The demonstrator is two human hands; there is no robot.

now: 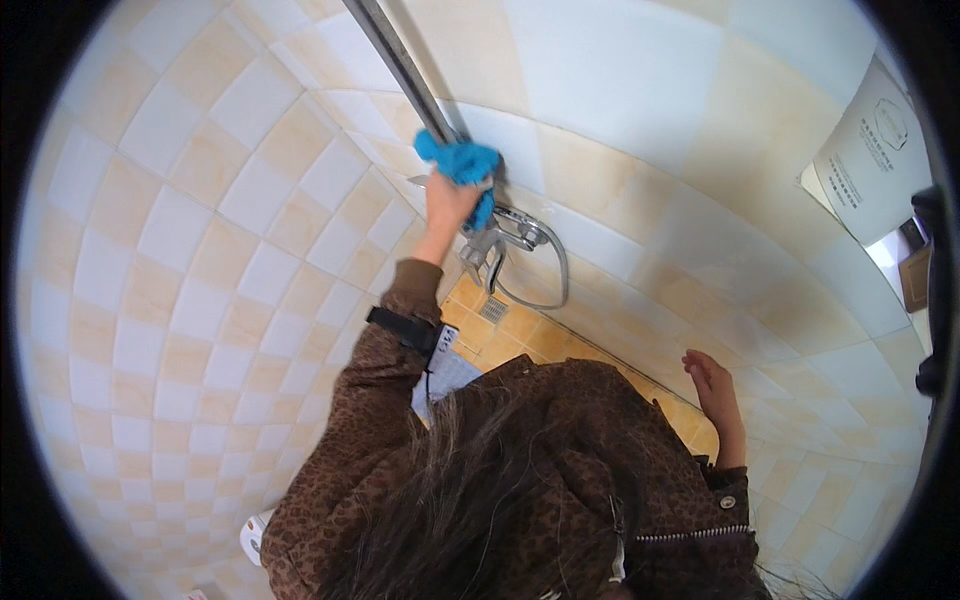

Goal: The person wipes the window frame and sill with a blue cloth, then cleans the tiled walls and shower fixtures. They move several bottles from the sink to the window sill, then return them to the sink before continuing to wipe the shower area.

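My left hand grips a bright blue cloth bunched around the lower part of a metal shower rail. The rail runs up along the tiled wall, and the cloth hides the stretch under it. Just below the hand is a chrome shower mixer tap with a spout. A flexible metal shower hose loops from it to the right. Off to the right, my right hand hangs close to the wall, holding nothing, its fingers slightly bent and apart.
A floor drain lies in the orange tiled floor beneath the tap. Checkered tiled walls meet in a corner at left. A large white pouch bearing writing stands at upper right, near a brown box. A white object shows at lower left.
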